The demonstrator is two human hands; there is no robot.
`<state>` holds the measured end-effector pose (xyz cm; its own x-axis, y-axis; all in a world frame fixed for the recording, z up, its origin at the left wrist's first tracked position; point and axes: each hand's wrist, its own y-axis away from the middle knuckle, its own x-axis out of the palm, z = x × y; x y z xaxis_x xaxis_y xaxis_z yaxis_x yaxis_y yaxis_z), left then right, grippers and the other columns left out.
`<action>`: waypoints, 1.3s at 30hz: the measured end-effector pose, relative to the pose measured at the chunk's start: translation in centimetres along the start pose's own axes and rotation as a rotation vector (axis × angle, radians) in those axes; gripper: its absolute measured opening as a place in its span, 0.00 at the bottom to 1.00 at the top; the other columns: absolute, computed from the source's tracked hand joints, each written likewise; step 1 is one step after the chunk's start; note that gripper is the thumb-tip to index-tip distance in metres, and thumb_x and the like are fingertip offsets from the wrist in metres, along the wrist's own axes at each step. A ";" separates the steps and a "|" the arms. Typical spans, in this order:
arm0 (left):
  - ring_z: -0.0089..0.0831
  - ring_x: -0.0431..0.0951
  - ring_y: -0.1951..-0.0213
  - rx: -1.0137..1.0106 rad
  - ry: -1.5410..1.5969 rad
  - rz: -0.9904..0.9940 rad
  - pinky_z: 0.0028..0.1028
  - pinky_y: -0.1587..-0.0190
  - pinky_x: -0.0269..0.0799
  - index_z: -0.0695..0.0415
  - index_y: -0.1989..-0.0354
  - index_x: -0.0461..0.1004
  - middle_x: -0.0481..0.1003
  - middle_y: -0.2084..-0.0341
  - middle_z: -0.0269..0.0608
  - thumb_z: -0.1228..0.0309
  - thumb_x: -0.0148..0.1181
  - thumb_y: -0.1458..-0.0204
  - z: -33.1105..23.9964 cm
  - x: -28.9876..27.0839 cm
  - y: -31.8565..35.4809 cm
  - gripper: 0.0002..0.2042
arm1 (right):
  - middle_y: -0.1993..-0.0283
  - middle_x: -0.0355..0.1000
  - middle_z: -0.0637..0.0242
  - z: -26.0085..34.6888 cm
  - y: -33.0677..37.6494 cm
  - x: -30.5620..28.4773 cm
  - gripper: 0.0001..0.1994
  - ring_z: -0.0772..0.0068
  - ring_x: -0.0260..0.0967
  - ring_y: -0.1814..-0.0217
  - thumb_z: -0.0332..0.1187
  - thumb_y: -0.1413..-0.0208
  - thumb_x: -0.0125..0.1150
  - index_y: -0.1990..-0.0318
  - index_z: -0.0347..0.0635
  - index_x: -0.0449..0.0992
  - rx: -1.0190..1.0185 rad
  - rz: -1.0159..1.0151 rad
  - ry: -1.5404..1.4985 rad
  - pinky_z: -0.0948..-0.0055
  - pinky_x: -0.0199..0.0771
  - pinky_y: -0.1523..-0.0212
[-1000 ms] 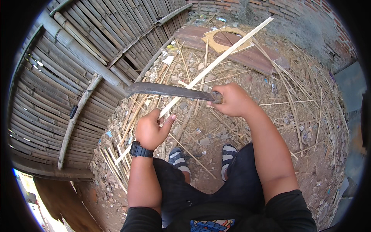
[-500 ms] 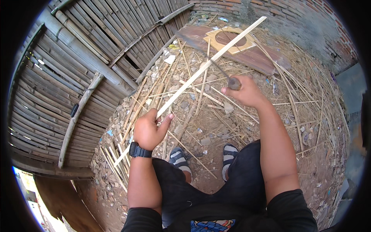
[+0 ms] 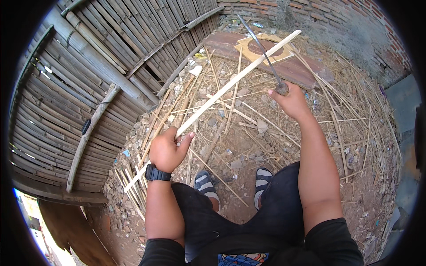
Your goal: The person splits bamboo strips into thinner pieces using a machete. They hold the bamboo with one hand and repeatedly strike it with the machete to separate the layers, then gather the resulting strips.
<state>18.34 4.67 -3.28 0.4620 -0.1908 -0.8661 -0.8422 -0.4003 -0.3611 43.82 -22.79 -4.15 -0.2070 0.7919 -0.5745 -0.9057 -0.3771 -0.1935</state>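
Pale strip (image 3: 235,80), still held, knife (image 3: 254,34) swung outward

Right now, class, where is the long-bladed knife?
In the head view, the knife is upper right of centre, gripped in the right hand, its blade seeming to cross the pale strip.

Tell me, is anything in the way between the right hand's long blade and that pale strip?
Nothing visible is. The long blade, held in the right hand, crosses the pale strip in view, with nothing else showing between; whether they touch I cannot tell. The left hand grips the strip.
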 end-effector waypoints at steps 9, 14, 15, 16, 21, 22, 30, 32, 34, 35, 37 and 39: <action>0.50 0.76 0.80 -0.012 -0.011 -0.106 0.42 0.76 0.71 0.58 0.78 0.71 0.74 0.84 0.47 0.49 0.69 0.48 0.2 0.3 0.1 0.24 | 0.77 0.74 0.63 2.9 2.0 1.9 0.15 0.65 0.73 0.73 0.43 0.46 0.71 0.64 0.40 0.79 -0.363 0.138 0.334 0.61 0.72 0.67; 0.51 0.76 0.80 -0.007 -0.018 -0.114 0.42 0.75 0.71 0.59 0.78 0.70 0.73 0.84 0.49 0.49 0.69 0.48 0.5 0.1 0.1 0.24 | 0.74 0.77 0.57 -0.3 -0.6 -0.9 0.16 0.59 0.79 0.68 0.45 0.45 0.70 0.61 0.41 0.80 0.187 -0.151 0.133 0.56 0.75 0.64; 0.51 0.75 0.80 -0.003 -0.011 -0.104 0.43 0.75 0.71 0.59 0.78 0.70 0.73 0.84 0.49 0.49 0.69 0.48 0.3 0.2 -0.1 0.25 | 0.74 0.77 0.58 -0.5 -0.5 -0.4 0.16 0.59 0.79 0.68 0.45 0.45 0.70 0.61 0.41 0.80 0.105 -0.121 0.125 0.56 0.75 0.64; 0.51 0.75 0.80 0.003 -0.004 -0.093 0.43 0.75 0.71 0.59 0.78 0.70 0.73 0.84 0.49 0.49 0.68 0.48 0.0 0.2 -0.3 0.25 | 0.74 0.77 0.58 -0.7 -0.1 0.4 0.15 0.59 0.79 0.67 0.44 0.45 0.70 0.61 0.42 0.79 0.025 -0.092 0.118 0.57 0.75 0.64; 0.51 0.75 0.80 0.007 0.030 -0.034 0.43 0.75 0.70 0.60 0.78 0.71 0.72 0.85 0.50 0.48 0.68 0.48 0.1 0.9 -0.3 0.25 | 0.76 0.75 0.65 2.6 2.0 2.6 0.15 0.67 0.74 0.71 0.42 0.46 0.72 0.64 0.39 0.78 -0.406 0.161 0.459 0.65 0.70 0.68; 0.51 0.75 0.80 0.004 0.031 -0.020 0.43 0.75 0.70 0.60 0.78 0.71 0.72 0.85 0.50 0.48 0.68 0.48 0.1 0.8 -0.2 0.25 | 0.75 0.75 0.65 2.6 1.9 2.4 0.15 0.66 0.74 0.71 0.42 0.46 0.72 0.64 0.39 0.78 -0.429 0.139 0.475 0.65 0.70 0.67; 0.50 0.77 0.78 -0.017 -0.007 0.046 0.43 0.73 0.72 0.59 0.76 0.73 0.73 0.85 0.49 0.47 0.67 0.48 0.4 -0.1 -0.3 0.25 | 0.68 0.79 0.53 -3.6 -1.7 0.2 0.22 0.57 0.80 0.62 0.47 0.46 0.70 0.55 0.36 0.78 0.164 -0.181 0.093 0.60 0.77 0.58; 0.50 0.77 0.78 -0.028 -0.006 0.072 0.43 0.73 0.72 0.60 0.76 0.73 0.74 0.85 0.50 0.46 0.67 0.48 -0.1 0.0 -0.5 0.25 | 0.67 0.80 0.52 -2.5 -0.7 0.8 0.24 0.57 0.81 0.61 0.47 0.45 0.70 0.52 0.35 0.78 0.116 -0.010 0.147 0.60 0.78 0.57; 0.51 0.77 0.78 -0.033 -0.002 0.064 0.44 0.73 0.72 0.60 0.76 0.73 0.73 0.85 0.50 0.46 0.67 0.48 0.2 0.6 -0.3 0.25 | 0.66 0.80 0.51 0.7 0.7 2.2 0.20 0.52 0.80 0.61 0.45 0.46 0.70 0.55 0.39 0.79 -0.050 0.192 0.281 0.57 0.78 0.58; 0.51 0.77 0.78 -0.033 -0.004 0.057 0.44 0.73 0.72 0.60 0.76 0.73 0.73 0.85 0.50 0.46 0.67 0.48 0.1 0.7 -0.2 0.25 | 0.66 0.80 0.51 2.1 1.2 2.4 0.17 0.51 0.79 0.62 0.44 0.46 0.70 0.57 0.40 0.80 -0.145 0.285 0.336 0.56 0.77 0.58; 0.51 0.77 0.78 -0.025 0.008 0.052 0.44 0.74 0.71 0.60 0.77 0.73 0.73 0.86 0.50 0.47 0.67 0.48 0.1 0.8 -0.1 0.25 | 0.65 0.79 0.51 2.8 1.3 2.5 0.15 0.49 0.79 0.62 0.43 0.47 0.70 0.59 0.41 0.80 -0.292 0.293 0.466 0.55 0.77 0.58; 0.51 0.77 0.79 -0.017 0.036 0.048 0.44 0.74 0.71 0.60 0.77 0.73 0.73 0.86 0.50 0.47 0.67 0.48 0.4 0.4 0.2 0.25 | 0.66 0.79 0.52 3.1 1.0 2.2 0.16 0.50 0.79 0.62 0.43 0.47 0.70 0.60 0.41 0.79 -0.226 0.259 0.414 0.55 0.76 0.59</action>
<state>18.25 4.84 -3.78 0.4309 -0.2426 -0.8692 -0.8590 -0.4053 -0.3127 41.34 -19.93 -3.17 -0.2085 0.4214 -0.8826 -0.7326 -0.6651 -0.1446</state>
